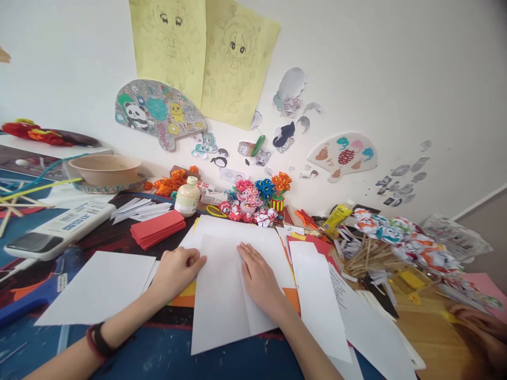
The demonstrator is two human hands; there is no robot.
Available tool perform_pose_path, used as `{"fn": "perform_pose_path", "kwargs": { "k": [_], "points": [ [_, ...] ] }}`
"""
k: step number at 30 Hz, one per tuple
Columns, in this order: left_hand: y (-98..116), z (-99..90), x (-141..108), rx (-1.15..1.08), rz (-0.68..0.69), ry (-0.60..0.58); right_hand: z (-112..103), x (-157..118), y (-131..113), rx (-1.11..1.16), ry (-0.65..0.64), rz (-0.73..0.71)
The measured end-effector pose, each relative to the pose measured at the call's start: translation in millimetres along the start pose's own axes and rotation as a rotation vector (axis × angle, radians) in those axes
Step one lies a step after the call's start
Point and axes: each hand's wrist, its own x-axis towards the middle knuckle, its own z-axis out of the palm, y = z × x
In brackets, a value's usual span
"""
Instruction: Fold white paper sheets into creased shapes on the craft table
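Observation:
A sheet of white paper (217, 301) with a lengthwise crease lies in front of me, on top of a stack of white and coloured sheets (261, 240). My left hand (178, 269) is closed at the sheet's left edge, its fingers curled and its thumb side against the paper. Flat on the right part of the sheet rests my right hand (257, 274), fingers stretched out and together near the crease. To the left lies another white sheet (99, 285). Several white strips (317, 285) and a printed page (360, 322) lie on the right.
Behind the papers stand a glue bottle (187, 198), a red paper stack (157, 228) and small craft flowers (265, 190). A white power strip (59, 229) and a blue glue gun (31, 301) are on the left. At far right, another person's hand (475, 327) shows near bundled sticks (368, 253).

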Motion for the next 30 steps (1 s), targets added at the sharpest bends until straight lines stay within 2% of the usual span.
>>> {"fn": "perform_pose_path", "kwargs": {
  "k": [20, 30],
  "points": [
    [-2.4, 1.9, -0.1, 0.005, -0.002, 0.002, -0.1, -2.5, 8.3, -0.028, -0.112, -0.019],
    [-0.7, -0.2, -2.1, -0.015, 0.012, 0.005, 0.0, -2.5, 9.2, -0.018, -0.111, -0.013]
  ]
}}
